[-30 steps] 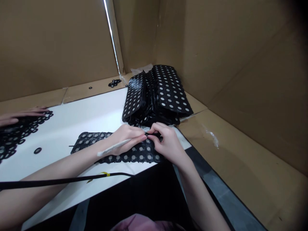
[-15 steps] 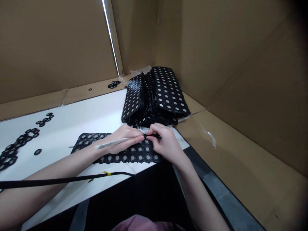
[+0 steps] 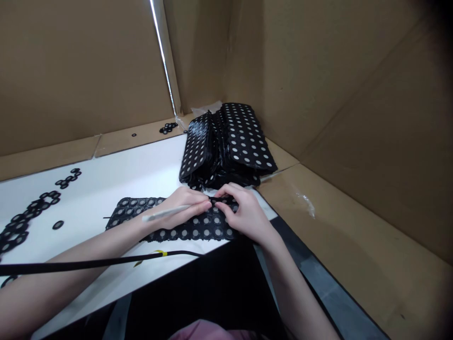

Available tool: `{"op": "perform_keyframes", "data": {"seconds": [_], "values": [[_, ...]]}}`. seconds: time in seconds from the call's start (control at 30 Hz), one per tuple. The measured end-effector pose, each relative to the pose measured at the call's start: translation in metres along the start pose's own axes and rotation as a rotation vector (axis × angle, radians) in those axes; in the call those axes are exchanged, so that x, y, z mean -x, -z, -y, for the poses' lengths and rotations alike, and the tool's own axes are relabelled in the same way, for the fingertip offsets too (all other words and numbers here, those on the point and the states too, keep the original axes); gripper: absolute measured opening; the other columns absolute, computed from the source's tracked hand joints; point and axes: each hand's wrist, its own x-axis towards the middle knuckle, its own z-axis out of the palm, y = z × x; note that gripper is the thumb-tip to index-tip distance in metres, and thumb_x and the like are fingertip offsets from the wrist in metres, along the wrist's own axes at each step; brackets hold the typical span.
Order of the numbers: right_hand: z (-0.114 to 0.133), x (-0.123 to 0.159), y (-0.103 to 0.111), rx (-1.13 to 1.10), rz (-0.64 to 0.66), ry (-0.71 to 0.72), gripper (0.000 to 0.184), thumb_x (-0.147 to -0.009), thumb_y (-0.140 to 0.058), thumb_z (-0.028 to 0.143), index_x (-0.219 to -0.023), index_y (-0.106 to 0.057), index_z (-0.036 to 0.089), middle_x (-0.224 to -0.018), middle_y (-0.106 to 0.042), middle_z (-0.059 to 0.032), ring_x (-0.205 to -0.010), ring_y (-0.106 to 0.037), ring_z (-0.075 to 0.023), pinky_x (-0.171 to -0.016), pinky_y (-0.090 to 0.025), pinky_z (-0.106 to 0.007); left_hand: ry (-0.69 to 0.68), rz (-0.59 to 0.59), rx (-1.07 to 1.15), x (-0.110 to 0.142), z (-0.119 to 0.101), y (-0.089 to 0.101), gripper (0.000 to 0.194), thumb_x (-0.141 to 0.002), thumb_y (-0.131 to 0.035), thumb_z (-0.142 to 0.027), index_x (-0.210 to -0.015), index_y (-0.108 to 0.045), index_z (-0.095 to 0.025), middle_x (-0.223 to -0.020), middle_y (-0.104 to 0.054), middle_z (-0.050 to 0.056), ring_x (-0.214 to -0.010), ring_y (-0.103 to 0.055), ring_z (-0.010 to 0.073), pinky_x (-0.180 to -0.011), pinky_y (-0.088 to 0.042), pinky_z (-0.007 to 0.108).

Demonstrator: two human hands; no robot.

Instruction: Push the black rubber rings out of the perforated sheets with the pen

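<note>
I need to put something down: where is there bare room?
The widest free patch is the white tabletop between the black rings and the dotted stack. The cardboard on the right is mostly bare around a plastic scrap. The mat is crowded, left hand and right hand over it, the stack close behind.

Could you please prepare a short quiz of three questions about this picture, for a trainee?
1. True or false: the left hand holds a white stick.
2. What lies beneath the right hand?
3. Fill in: the single black ring on the white table is nearer to the ___ hand.

Key:
1. True.
2. A black dotted mat.
3. Left.
</note>
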Motion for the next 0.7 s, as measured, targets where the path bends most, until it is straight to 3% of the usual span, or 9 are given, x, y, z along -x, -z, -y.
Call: {"op": "perform_keyframes", "data": {"seconds": [0.13,0.27,0.53,0.7], "values": [[0.001,0.001,0.003,-0.049,0.04,-0.008,0.02,-0.073,-0.068,0.015,-0.091,-0.061,0.021,-0.093,-0.066,-0.0033,-0.088,-0.061,-0.02,-0.082,-0.046,-0.034,0.079,-0.075,0.157,0.003,0.0,0.005,0.045,-0.096,-0.035,-0.037,-0.057,-0.041,-0.014,-0.055,-0.039,-0.003,-0.054,-0.039,0.0086,-0.056,-0.032,0.022],[0.003,0.002,0.002,0.003,0.055,-0.033,0.014,-0.073,-0.067,0.014,-0.085,-0.062,0.019,-0.087,-0.065,-0.0035,-0.085,-0.059,-0.0204,-0.079,-0.046,-0.035,0.087,-0.152,0.2,0.006,-0.006,0.006,0.047,-0.095,-0.036,-0.037,-0.054,-0.041,-0.014,-0.053,-0.04,-0.002,-0.052,-0.038,0.0084,-0.055,-0.031,0.023],[0.002,0.003,0.001,0.079,0.07,-0.015,0.014,-0.074,-0.064,0.013,-0.085,-0.057,0.019,-0.083,-0.061,-0.003,-0.083,-0.055,-0.021,-0.076,-0.042,-0.034,-0.017,-0.042,0.107,0.008,-0.016,0.0,0.041,-0.097,-0.034,-0.027,-0.06,-0.046,-0.014,-0.058,-0.045,-0.001,-0.056,-0.043,0.0089,-0.06,-0.036,0.022],[-0.002,0.003,0.004,-0.024,0.106,-0.001,0.018,-0.075,-0.064,0.013,-0.091,-0.059,0.02,-0.081,-0.061,-0.0011,-0.079,-0.056,-0.0182,-0.075,-0.043,-0.031,-0.023,-0.025,0.076,0.008,-0.014,0.0,0.041,-0.098,-0.032,-0.028,-0.061,-0.046,-0.014,-0.06,-0.045,-0.001,-0.057,-0.044,0.0091,-0.061,-0.036,0.022]]}}
